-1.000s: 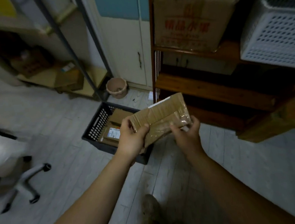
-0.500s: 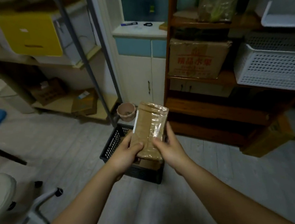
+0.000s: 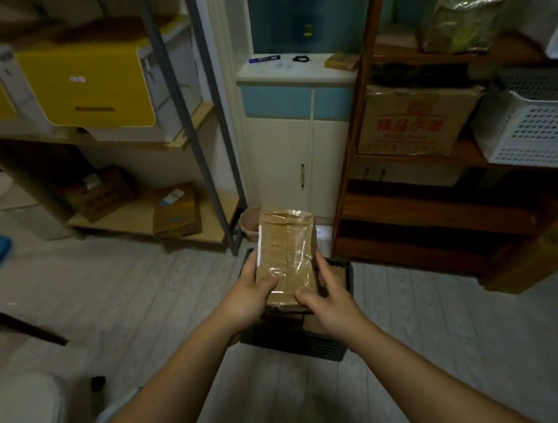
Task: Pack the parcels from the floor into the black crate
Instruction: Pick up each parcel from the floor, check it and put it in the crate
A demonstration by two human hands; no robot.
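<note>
Holding the brown parcel (image 3: 286,254) by its near end, the person has one hand on each long side, and the far end points away from the body. The left hand (image 3: 249,295) grips the left edge with the thumb laid over the top face and the fingers curled beneath, where they are hidden. The right hand (image 3: 331,299) does the same on the right edge, its thumb pressing near the closest corner. I think this double grip is chosen because the parcel is wrapped in shiny clear tape, which may be slippery. Two hands also make it easier to turn the long shape so that it fits the container. The parcel is therefore between the two hands and reaches forward beyond the fingertips, not touching anything else. The black crate (image 3: 318,346) stands on the floor (image 3: 128,306) directly below both hands. Its near wall shows just under the wrists, and its far rim shows beside the right hand. Some packed parcels (image 3: 337,275) can be seen inside it, just to the right of the right hand's fingers. By my judgement the parcel is lined up over the crate but is not yet lowered into it.
</note>
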